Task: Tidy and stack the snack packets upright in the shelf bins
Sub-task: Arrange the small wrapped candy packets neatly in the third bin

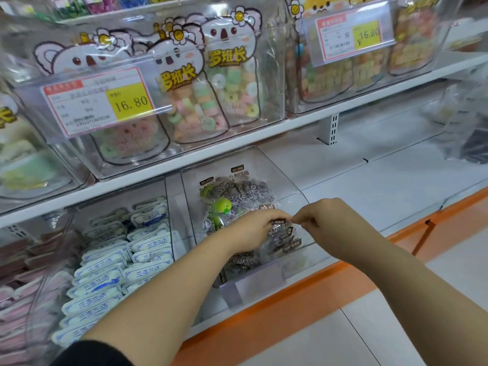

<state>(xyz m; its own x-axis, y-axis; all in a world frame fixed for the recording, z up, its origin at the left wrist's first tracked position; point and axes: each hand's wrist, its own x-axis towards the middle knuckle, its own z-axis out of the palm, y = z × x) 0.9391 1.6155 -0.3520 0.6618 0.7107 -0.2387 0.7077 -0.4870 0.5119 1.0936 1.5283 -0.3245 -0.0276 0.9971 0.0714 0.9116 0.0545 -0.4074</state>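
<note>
Snack packets (113, 260), white with blue print and pillow-shaped, lie stacked in rows in the left clear plastic bin (169, 215) on the lower shelf. In the middle bin (285, 175), just beside it, are crinkly see-through plum packets (237, 196) full of small dark wrapped pieces, with a green fruit printed on them. At that bin's front the left hand (250, 228) curls its fingers over the top of the front packet (284, 235), and the right hand (324, 220) pinches the same top edge between thumb and fingertips. Above, koala-shaped bags (224, 83) of pastel ring sweets stand upright in a clear tub behind a yellow 16.80 price tag (100, 101). To the right runs bare white shelf board (396, 175), edged by an orange strip (317, 294), over pale floor tiles (396, 326).
</note>
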